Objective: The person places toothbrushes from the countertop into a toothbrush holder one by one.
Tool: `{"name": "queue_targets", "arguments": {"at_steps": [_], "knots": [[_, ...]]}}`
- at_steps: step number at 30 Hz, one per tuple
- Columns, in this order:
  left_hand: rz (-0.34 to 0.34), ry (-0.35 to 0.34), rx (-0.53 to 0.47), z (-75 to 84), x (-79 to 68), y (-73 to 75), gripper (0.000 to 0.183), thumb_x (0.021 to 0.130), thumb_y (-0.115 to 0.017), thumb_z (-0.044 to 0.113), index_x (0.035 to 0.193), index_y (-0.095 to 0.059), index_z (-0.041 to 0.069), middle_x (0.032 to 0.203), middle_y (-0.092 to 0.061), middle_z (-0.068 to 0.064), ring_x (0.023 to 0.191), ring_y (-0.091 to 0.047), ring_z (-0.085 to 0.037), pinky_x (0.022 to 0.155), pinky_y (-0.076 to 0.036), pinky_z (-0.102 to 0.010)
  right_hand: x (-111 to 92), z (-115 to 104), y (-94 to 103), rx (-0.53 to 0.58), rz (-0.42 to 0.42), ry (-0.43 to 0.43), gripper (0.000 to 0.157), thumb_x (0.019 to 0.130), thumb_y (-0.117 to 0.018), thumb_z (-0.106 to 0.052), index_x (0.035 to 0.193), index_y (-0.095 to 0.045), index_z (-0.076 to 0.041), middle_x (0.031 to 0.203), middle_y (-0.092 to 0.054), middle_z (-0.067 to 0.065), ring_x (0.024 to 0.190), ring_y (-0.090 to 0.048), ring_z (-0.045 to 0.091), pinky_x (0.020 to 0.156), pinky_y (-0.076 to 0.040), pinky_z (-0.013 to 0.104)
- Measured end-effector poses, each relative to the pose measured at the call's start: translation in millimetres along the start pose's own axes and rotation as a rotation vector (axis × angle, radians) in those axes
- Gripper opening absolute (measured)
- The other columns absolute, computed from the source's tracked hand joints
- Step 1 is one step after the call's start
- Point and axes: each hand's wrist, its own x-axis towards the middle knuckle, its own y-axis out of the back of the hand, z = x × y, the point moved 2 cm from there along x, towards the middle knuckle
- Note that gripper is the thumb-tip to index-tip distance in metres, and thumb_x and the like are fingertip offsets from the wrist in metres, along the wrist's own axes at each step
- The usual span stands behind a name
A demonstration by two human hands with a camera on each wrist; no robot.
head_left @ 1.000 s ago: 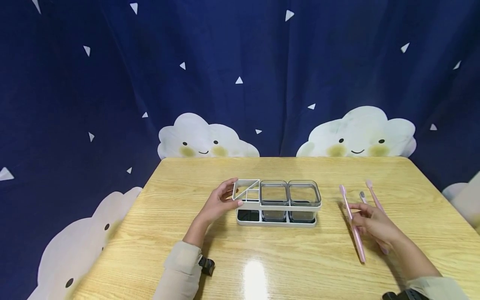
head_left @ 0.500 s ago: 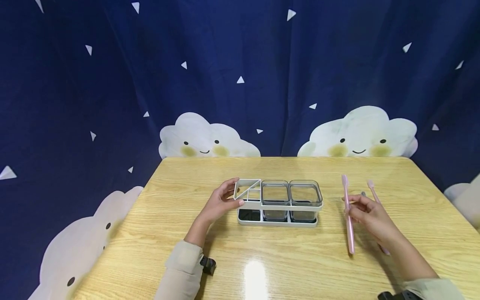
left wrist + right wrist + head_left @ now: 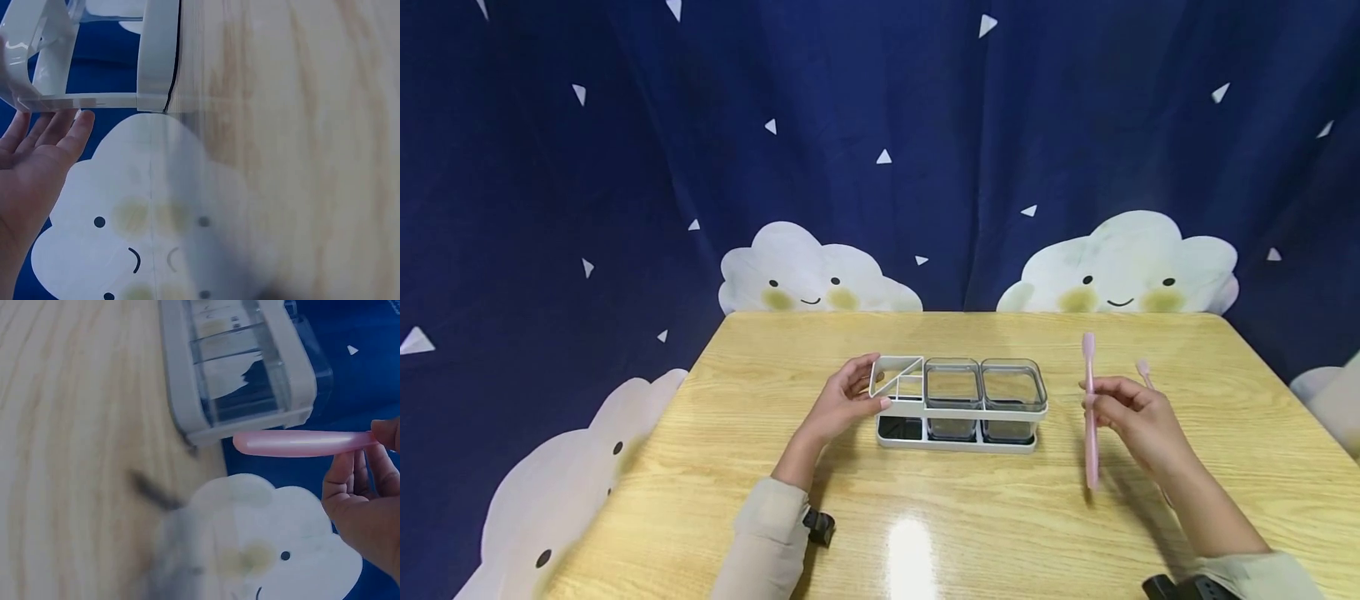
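Note:
A white toothbrush holder (image 3: 966, 412) stands on the table with two clear cups (image 3: 1011, 403) in it and a divided slot section at its left end. My left hand (image 3: 841, 408) grips that end, thumb in front and fingers behind; in the left wrist view its fingertips meet the holder's white frame (image 3: 157, 56). Right of the holder, my right hand (image 3: 1142, 425) pinches a pink toothbrush (image 3: 1092, 454) between thumb and fingers, held nearly upright with the bristle head up. The right wrist view shows the brush handle (image 3: 294, 444) sticking out from the fingertips.
A second pink toothbrush (image 3: 1144, 369) lies on the wooden table (image 3: 1000, 517) behind my right hand, mostly hidden by it. A dark blue curtain (image 3: 820, 100) with white clouds and triangles hangs along the table's far and left sides.
My right hand has lifted the pink toothbrush off the table, moved it slightly left and turned it more upright. My left hand has stayed on the holder.

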Motion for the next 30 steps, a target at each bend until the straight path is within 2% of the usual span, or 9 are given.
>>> {"name": "queue_targets", "arguments": {"at_steps": [6,7,13,14,21,30], "knots": [[-0.010,-0.001,-0.002,-4.4,5.2,2.5,0.070,0.080,-0.067,-0.006,0.139,-0.029,-0.008,0.136,-0.038,-0.029,0.125,-0.037,-0.040,0.104,-0.029,-0.046,2,-10,-5.0,0.048,0.019,0.062,0.016,0.087,-0.058,0.007,0.097,-0.068,0.000,0.085,-0.063,0.002,0.073,-0.057,0.010,0.065,-0.051,0.022],[-0.010,0.001,-0.005,-7.4,6.4,3.4,0.071,0.079,-0.067,-0.006,0.139,-0.030,-0.008,0.135,-0.039,-0.028,0.124,-0.038,-0.038,0.104,-0.028,-0.046,7,1,3.2,0.094,-0.013,0.081,0.015,0.087,-0.060,0.005,0.098,-0.069,-0.001,0.086,-0.063,0.002,0.075,-0.058,0.010,0.067,-0.051,0.022],[0.022,-0.005,-0.015,-22.5,11.6,7.0,0.069,0.078,-0.069,-0.006,0.138,-0.036,-0.003,0.135,-0.043,-0.023,0.124,-0.041,-0.031,0.105,-0.029,-0.039,10,-8,-4.2,0.069,0.009,0.109,0.015,0.085,-0.063,0.006,0.099,-0.064,0.006,0.087,-0.061,0.003,0.076,-0.056,0.011,0.067,-0.051,0.021],[0.025,-0.011,-0.011,-22.9,12.0,7.1,0.069,0.078,-0.070,-0.005,0.138,-0.036,-0.003,0.135,-0.043,-0.022,0.125,-0.041,-0.030,0.105,-0.029,-0.038,6,-23,-14.8,0.023,0.043,0.101,0.014,0.085,-0.061,0.009,0.099,-0.063,0.007,0.086,-0.060,0.003,0.075,-0.055,0.011,0.066,-0.051,0.021],[0.032,-0.017,0.033,-22.2,13.5,9.2,0.069,0.074,-0.076,-0.001,0.135,-0.042,-0.001,0.131,-0.048,-0.018,0.121,-0.045,-0.028,0.102,-0.034,-0.034,8,-39,-27.6,0.052,0.034,0.141,0.021,0.084,-0.057,0.016,0.098,-0.064,0.002,0.087,-0.059,0.005,0.076,-0.056,0.012,0.066,-0.051,0.019],[0.023,-0.016,0.012,-22.1,14.5,11.2,0.070,0.073,-0.074,-0.005,0.135,-0.040,-0.004,0.128,-0.048,-0.021,0.117,-0.047,-0.030,0.102,-0.033,-0.045,18,-52,-45.3,0.110,0.024,0.182,0.014,0.086,-0.055,0.014,0.094,-0.064,0.007,0.088,-0.064,0.009,0.073,-0.061,0.016,0.069,-0.053,0.025]]}}
